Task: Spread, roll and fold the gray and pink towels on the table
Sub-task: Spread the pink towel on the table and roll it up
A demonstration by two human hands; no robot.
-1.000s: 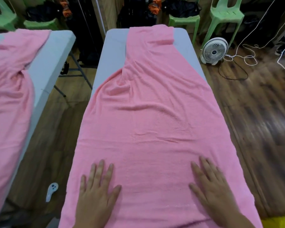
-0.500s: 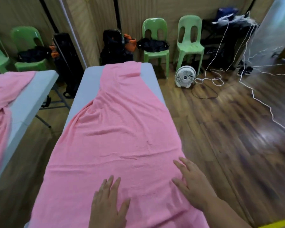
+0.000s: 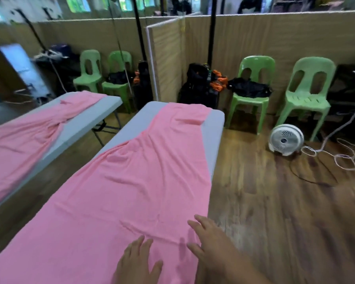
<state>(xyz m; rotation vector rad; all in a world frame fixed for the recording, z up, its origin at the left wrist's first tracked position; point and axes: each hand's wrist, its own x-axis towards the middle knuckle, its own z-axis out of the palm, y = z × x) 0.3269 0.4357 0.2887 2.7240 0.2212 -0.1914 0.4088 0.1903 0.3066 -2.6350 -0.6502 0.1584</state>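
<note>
You're early in the task — the pink towel [image 3: 135, 181] lies spread lengthwise along the gray table [image 3: 213, 128], covering most of it, with bare tabletop showing at the far left and down the far right side. It isn't flat yet: creases run across the middle and a fold sits near the far end. Your left hand [image 3: 137, 263] rests palm-down on the near end of the towel, fingers spread, gripping nothing. Your right hand [image 3: 211, 240] lies flat and open at the towel's right edge, just beside the left, also holding nothing. So spreading looks mostly done but smoothing is left — rolling and folding are not started, by my read. No gray towel shows in view, so that half is untouched as far as can be told. What looks like a mirror on the left repeats the towel and table
</note>
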